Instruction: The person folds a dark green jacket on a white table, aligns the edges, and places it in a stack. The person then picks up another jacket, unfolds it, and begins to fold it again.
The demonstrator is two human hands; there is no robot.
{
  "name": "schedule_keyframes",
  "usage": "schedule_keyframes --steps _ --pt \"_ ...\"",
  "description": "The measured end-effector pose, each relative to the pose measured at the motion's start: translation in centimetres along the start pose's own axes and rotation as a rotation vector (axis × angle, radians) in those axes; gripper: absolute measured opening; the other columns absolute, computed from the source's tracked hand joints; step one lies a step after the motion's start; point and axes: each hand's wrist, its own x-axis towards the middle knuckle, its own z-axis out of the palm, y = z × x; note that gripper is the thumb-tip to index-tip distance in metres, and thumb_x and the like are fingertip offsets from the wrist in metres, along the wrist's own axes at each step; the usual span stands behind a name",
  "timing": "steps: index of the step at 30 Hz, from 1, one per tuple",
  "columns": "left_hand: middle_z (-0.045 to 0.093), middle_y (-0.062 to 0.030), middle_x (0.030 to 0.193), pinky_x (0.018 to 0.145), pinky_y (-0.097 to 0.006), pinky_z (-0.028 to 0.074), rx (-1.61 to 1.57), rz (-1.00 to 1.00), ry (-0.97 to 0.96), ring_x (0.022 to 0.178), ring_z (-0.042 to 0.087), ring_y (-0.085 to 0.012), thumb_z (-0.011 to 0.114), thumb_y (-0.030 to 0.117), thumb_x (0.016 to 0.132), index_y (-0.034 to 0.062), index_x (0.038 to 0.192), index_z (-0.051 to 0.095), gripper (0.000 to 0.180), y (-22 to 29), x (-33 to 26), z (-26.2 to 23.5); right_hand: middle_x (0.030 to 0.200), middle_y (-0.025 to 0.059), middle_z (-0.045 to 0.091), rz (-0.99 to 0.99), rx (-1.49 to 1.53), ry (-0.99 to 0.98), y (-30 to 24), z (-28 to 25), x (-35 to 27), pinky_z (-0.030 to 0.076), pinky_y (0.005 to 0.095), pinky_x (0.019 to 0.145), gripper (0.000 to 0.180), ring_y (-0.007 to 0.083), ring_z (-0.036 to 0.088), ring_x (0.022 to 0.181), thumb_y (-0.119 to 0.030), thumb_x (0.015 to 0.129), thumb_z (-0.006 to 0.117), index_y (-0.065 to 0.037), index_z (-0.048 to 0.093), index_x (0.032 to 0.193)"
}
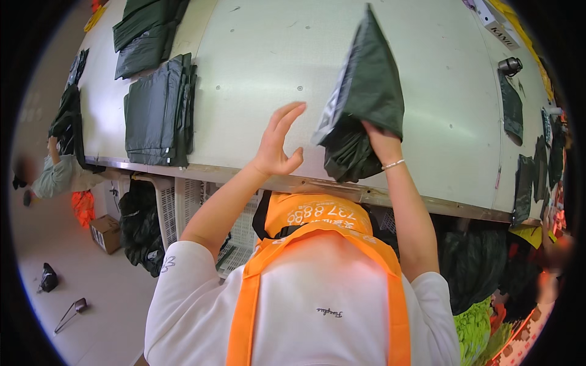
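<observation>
My right hand (383,143) grips a dark green folded garment (372,91), raised over the near edge of the white table (262,79). The cloth stands up to a point at its far end, and a bunched part hangs down near me. A pale, shiny strip runs along its left side. Some of the right fingers are hidden behind the fabric. To the left of the garment, my left hand (281,140) is held in the air, thumb and fingers apart, with nothing in it. On the table further left lies a stack of folded dark green garments (159,113).
Another dark green pile (146,39) lies beyond the stack. A metal flask (510,66) and a white box (495,24) stand at the far right. White plastic crates (165,204) sit under the table edge. People work at the far left and right. A cardboard box (105,234) rests on the floor.
</observation>
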Motion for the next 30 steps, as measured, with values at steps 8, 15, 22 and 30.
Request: schedule_keyframes --steps 8,15,22,30 --pt "0.062 -0.026 0.096 0.077 -0.034 0.049 -0.064 -0.372 -0.026 0.086 0.063 -0.0393 0.047 -0.013 0.075 0.023 0.139 0.04 0.074 -4.4 -1.2 8.3 0.124 0.0165 0.056 0.001 -0.347 0.016 1.3 -0.1 3.4 0.038 0.0392 0.098 0.047 0.032 0.051 0.115 -0.031 0.085 0.061 -0.001 0.054 0.121" --pt "0.054 -0.0061 0.122 0.087 -0.029 0.046 -0.665 -0.771 0.135 0.105 0.051 -0.0146 0.059 -0.002 0.084 0.0086 0.13 0.046 0.049 -2.2 -6.0 11.6 0.122 0.0212 0.056 0.203 -0.013 -0.297 -1.9 0.7 4.5 0.038 0.04 0.097 0.052 0.0358 0.05 0.114 -0.042 0.087 0.053 0.0 0.056 0.118" --pt "0.047 -0.0013 0.132 0.088 -0.034 0.05 -1.224 -1.072 0.327 0.114 0.052 -0.018 0.054 0.039 0.092 0.0191 0.137 0.039 0.051 0.4 -3.3 9.5 0.095 0.0205 0.066 0.09 -0.9 -0.754 -7.0 -1.0 4.8 0.05 0.039 0.077 0.065 0.0327 0.064 0.087 -0.057 0.087 0.047 -0.001 0.053 0.119" --pt "0.05 -0.0032 0.131 0.087 -0.037 0.051 -1.41 -1.165 0.377 0.111 0.055 -0.0205 0.053 0.034 0.093 0.0163 0.134 0.042 0.046 -0.7 -4.0 10.8 0.086 0.0113 0.061 -0.443 -1.178 -0.645 -8.4 -2.4 2.8 0.047 0.0349 0.065 0.028 0.0227 0.059 0.089 -0.03 0.09 0.052 -0.005 0.062 0.087"
